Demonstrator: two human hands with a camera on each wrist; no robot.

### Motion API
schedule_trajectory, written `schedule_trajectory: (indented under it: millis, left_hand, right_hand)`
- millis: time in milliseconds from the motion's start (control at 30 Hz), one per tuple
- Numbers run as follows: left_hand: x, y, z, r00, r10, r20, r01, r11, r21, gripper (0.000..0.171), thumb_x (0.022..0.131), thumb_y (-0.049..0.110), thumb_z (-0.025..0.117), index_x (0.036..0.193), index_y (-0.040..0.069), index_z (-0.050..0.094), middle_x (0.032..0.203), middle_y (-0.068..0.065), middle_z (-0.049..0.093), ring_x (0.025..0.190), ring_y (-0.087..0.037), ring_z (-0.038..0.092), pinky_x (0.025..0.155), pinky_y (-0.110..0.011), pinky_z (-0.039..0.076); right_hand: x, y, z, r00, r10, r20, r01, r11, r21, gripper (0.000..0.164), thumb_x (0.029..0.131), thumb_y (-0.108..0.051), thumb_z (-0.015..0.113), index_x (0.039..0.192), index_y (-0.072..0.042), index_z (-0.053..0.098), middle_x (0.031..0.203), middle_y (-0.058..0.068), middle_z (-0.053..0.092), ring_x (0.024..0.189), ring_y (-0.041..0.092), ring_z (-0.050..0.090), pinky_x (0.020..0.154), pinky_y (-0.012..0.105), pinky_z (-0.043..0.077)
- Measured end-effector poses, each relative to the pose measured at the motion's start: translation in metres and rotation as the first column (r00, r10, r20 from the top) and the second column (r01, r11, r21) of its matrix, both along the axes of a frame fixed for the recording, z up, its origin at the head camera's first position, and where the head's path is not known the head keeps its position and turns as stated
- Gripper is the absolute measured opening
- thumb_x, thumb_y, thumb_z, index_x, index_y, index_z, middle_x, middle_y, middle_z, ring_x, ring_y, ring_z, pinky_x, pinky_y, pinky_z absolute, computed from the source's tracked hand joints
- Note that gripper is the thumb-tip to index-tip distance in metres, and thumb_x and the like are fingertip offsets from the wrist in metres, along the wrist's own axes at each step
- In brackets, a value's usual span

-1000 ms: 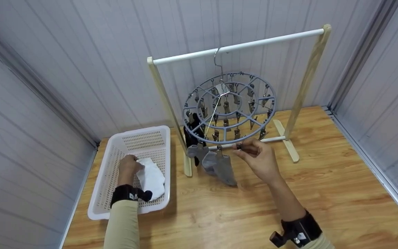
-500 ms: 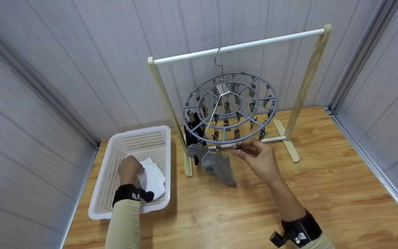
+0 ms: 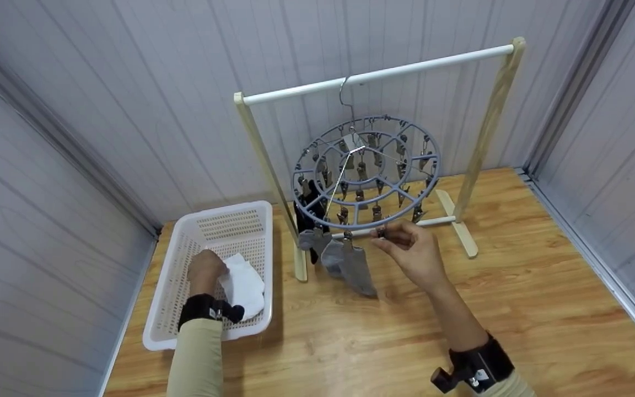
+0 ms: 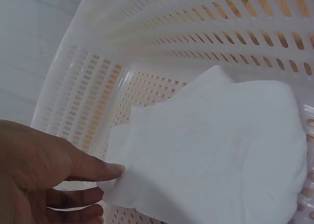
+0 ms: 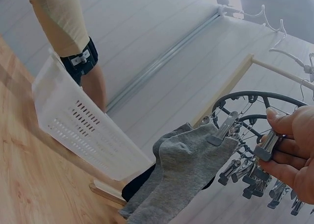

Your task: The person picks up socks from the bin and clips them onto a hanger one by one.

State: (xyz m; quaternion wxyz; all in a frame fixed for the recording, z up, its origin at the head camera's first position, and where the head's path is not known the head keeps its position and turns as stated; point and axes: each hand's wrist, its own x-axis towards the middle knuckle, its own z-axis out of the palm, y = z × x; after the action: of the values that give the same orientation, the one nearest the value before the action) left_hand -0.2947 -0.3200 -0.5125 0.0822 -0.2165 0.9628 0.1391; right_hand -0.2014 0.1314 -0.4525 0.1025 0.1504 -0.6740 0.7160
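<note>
Inside the white plastic basket, my left hand pinches the edge of a white sock between thumb and fingers; the sock lies flat on the basket floor. My right hand holds a metal clip at the front rim of the round grey drying hanger. Just left of that hand, grey socks hang from clips, and a black sock hangs behind them at the hanger's left side.
The hanger hooks over the white bar of a wooden-legged rack. Several bare clips dangle from its rings. Panelled walls enclose the wooden tabletop at the back and sides.
My left hand has shifted very slightly at the white sock's edge. The right hand keeps its hold on the clip, and the hanging socks have swayed a little.
</note>
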Motion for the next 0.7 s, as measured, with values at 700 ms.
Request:
schedule_trajectory:
  millis: [700]
  left_hand:
    - [0.002, -0.011, -0.002, 0.996, 0.089, -0.011, -0.081, 0.945, 0.316, 0.045, 0.084, 0.013, 0.077, 0.120, -0.007, 0.060, 0.116, -0.025, 0.061, 0.100, -0.034, 0.063, 0.083, -0.040, 0.055]
  right_hand:
    - [-0.013, 0.006, -0.024, 0.999, 0.027, -0.040, -0.028, 0.999, -0.022, 0.028, 0.085, -0.012, 0.078, 0.106, 0.003, 0.065, 0.107, 0.025, 0.069, 0.098, 0.026, 0.070, 0.084, 0.035, 0.057]
